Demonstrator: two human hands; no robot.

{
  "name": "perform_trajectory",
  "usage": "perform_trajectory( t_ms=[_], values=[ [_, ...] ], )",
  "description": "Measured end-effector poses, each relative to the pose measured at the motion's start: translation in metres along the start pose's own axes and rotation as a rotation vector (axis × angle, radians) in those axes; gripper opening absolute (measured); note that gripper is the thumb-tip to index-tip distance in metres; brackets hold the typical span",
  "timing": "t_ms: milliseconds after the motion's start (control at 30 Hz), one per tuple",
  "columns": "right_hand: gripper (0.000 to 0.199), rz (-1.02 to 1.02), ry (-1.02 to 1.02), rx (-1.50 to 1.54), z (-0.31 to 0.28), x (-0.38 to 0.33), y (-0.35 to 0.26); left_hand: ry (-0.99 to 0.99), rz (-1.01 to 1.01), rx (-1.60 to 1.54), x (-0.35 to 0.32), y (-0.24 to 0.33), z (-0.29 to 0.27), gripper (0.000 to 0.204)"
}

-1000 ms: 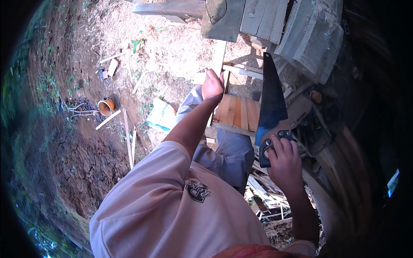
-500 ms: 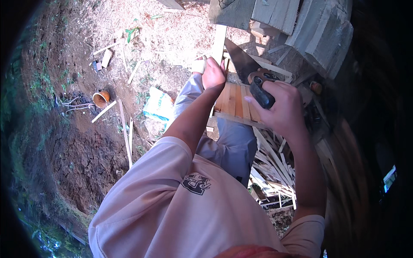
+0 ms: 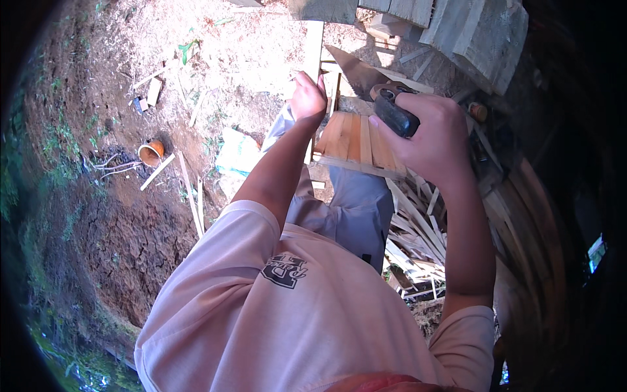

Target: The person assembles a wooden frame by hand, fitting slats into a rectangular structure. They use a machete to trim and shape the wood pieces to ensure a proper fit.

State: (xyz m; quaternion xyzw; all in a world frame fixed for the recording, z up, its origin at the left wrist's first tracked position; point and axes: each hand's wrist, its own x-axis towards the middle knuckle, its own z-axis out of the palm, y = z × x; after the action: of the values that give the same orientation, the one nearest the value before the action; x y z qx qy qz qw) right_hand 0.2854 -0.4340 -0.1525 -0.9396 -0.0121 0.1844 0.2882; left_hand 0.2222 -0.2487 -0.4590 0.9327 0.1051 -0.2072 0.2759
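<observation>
My right hand (image 3: 428, 134) grips the dark handle of a hand saw (image 3: 366, 81), whose blade points up and left toward a long pale plank (image 3: 312, 46). My left hand (image 3: 307, 98) is closed on the plank's edge, right beside the blade. Under both hands lies a small panel of reddish wooden slats (image 3: 353, 140). My pink shirt and grey trouser leg fill the lower middle of the head view.
Bare dirt ground spreads to the left, with an orange pot (image 3: 151, 152), loose sticks (image 3: 189, 193) and a pale bag (image 3: 236, 153). Stacked grey boards (image 3: 470, 29) stand at the top right. A heap of thin wood offcuts (image 3: 418, 242) lies at my right.
My right hand has raised the saw from low at my right up to the plank, turning the blade from upright to pointing left. My left hand stayed on the plank.
</observation>
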Motion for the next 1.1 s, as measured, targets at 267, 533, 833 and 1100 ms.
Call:
perform_trajectory(
  t_ms=[267, 533, 833, 1100],
  values=[
    [0.029, 0.028, -0.042, 0.037, 0.028, 0.011, 0.027, -0.005, 0.008, -0.026, -0.005, 0.006, -0.006, 0.042],
    [0.033, -0.03, -0.055, 0.065, 0.044, 0.036, 0.032, 0.042, 0.046, -0.028, -0.002, -0.004, 0.0, 0.043],
    [0.03, -0.056, -0.064, 0.008, 0.041, 0.034, 0.03, -0.008, -0.007, 0.011, -0.003, 0.004, -0.006, 0.046],
    [0.028, -0.024, -0.124, 0.021, 0.052, 0.034, 0.034, -0.023, 0.0, -0.024, -0.004, 0.004, -0.004, 0.045]
  ],
)
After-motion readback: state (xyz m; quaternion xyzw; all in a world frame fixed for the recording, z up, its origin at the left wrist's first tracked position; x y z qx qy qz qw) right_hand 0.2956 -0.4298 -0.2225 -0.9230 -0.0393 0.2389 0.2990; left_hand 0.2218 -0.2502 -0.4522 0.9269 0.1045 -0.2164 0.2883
